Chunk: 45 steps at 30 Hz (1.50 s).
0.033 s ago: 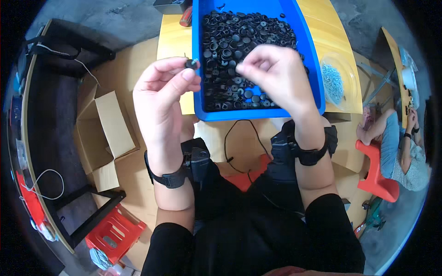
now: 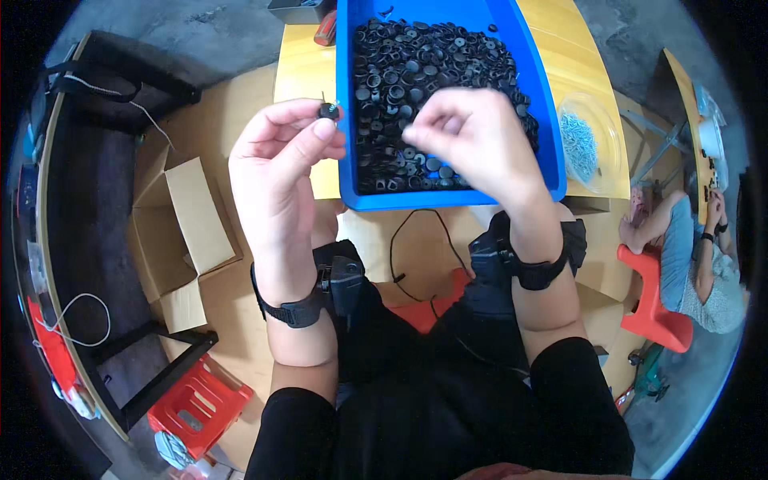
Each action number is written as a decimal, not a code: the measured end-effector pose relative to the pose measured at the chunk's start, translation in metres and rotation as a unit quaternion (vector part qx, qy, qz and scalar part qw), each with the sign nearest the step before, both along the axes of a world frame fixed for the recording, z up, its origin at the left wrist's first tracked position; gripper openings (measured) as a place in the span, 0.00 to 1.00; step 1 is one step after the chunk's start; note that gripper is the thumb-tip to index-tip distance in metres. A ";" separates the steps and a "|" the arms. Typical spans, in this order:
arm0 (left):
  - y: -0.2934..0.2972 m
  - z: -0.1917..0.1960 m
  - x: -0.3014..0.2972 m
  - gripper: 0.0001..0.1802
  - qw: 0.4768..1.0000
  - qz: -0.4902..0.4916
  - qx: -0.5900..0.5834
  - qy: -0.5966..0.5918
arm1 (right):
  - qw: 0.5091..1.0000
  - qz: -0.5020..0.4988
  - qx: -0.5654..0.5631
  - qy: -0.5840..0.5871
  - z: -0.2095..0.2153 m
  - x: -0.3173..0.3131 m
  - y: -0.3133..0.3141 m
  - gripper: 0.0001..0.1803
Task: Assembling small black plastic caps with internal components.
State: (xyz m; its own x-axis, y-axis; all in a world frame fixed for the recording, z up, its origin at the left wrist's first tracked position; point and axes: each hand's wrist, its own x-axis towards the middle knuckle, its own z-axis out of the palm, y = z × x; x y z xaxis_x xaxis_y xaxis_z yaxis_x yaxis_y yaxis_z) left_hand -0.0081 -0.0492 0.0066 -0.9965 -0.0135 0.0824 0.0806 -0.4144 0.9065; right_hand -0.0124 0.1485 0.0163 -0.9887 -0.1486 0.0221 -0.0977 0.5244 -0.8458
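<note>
My left hand is closed at the left rim of the blue tray. Thumb and fingers pinch a small black round plastic part, from which a thin pin sticks up. Over the tray is my right hand, slightly blurred, with thumb and forefinger pressed together; whatever lies between them is too small to make out. Below that hand, many loose black round caps and rings fill the tray.
A clear round tub of small silvery screws stands right of the tray on the yellow table. A red-handled tool lies by its far left corner. At left are a cardboard box and red stool. Another person sits far right.
My right hand has shifted slightly left over the tray, its fingers curling a little more. The left hand keeps its pinch on the black part, which has turned slightly.
</note>
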 end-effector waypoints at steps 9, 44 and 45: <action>-0.003 0.000 0.002 0.11 0.999 -0.020 -0.028 0.008 | 0.974 0.169 0.110 -0.104 -0.011 -0.006 -0.014 0.10; 0.026 -0.003 0.009 0.11 0.970 -0.219 0.105 -0.030 | 0.955 0.068 -0.276 0.087 0.008 0.023 0.012 0.13; 0.025 -0.002 0.010 0.11 0.970 -0.218 0.105 -0.030 | 0.955 0.069 -0.276 0.087 0.007 0.023 0.012 0.13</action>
